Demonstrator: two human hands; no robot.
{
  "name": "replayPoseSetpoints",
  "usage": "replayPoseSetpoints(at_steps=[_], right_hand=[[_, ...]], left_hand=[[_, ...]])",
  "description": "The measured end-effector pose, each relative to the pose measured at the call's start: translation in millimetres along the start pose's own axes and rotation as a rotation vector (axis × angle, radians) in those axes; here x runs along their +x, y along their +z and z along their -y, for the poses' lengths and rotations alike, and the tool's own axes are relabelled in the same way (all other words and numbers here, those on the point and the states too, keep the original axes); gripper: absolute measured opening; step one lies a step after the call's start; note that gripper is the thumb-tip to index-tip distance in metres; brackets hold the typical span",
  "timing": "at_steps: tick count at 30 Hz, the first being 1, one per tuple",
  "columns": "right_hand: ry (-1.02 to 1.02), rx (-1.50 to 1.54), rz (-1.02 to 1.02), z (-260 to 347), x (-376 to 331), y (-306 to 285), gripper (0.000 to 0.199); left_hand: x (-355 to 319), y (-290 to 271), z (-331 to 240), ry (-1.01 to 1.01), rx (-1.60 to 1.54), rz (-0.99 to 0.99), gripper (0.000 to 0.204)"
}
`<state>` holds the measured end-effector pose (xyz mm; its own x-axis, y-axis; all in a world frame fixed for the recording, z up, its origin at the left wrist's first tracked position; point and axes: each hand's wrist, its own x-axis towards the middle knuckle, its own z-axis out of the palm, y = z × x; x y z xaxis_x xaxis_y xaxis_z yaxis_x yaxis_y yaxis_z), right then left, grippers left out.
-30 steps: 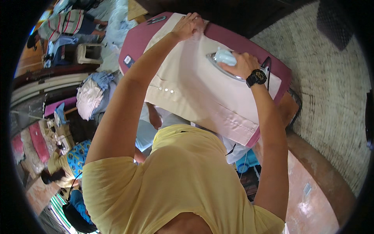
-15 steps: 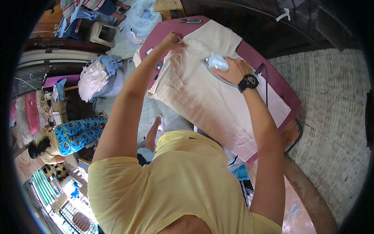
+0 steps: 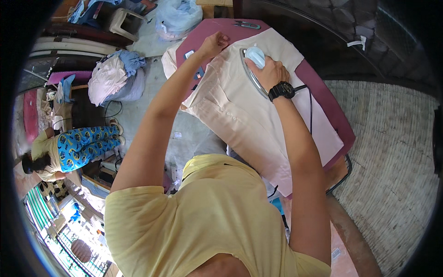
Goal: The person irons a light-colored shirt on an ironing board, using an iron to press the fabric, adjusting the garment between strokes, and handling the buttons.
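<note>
A pale cream garment point(image 3: 258, 115), perhaps a shirt with buttons, lies spread over a maroon ironing board point(image 3: 327, 111). My right hand point(image 3: 273, 76), with a black watch on its wrist, is closed around the handle of a light-blue and silver iron point(image 3: 254, 57). The iron sits on the garment's upper part, its tip toward the far end. My left hand point(image 3: 215, 45) is by the garment's far left edge, over the board; its fingers are loosely bent and slightly apart, with no cloth visible in them.
Thread snips point(image 3: 247, 25) lie at the board's far end. A black cord point(image 3: 311, 108) runs down from the iron. On the left are a heap of clothes point(image 3: 110, 76), a white stool point(image 3: 127, 23) and another person in blue patterned trousers point(image 3: 85, 145). A clear bag point(image 3: 177, 18) sits beyond.
My right hand has slid the iron slightly left and away from me, turning its tip toward the far end. My left hand has lifted away from the cloth edge.
</note>
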<state>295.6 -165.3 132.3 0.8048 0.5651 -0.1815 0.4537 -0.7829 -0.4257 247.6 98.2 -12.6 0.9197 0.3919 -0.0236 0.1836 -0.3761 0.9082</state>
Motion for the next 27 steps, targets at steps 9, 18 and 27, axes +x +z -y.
replayPoseSetpoints(at_steps=[9,18,27], right_hand=[[-0.193,-0.022,0.082,15,4,13,0.071],[-0.287,-0.075,0.139,20,-2,21,0.070],[-0.269,-0.070,0.085,25,-12,37,0.073]], left_hand=[[-71,-45,0,0.155,0.643,0.322,0.034],[-91,-45,14,0.022,0.370,-0.080,0.012],[-94,-28,12,-0.068,0.561,0.035,0.020]])
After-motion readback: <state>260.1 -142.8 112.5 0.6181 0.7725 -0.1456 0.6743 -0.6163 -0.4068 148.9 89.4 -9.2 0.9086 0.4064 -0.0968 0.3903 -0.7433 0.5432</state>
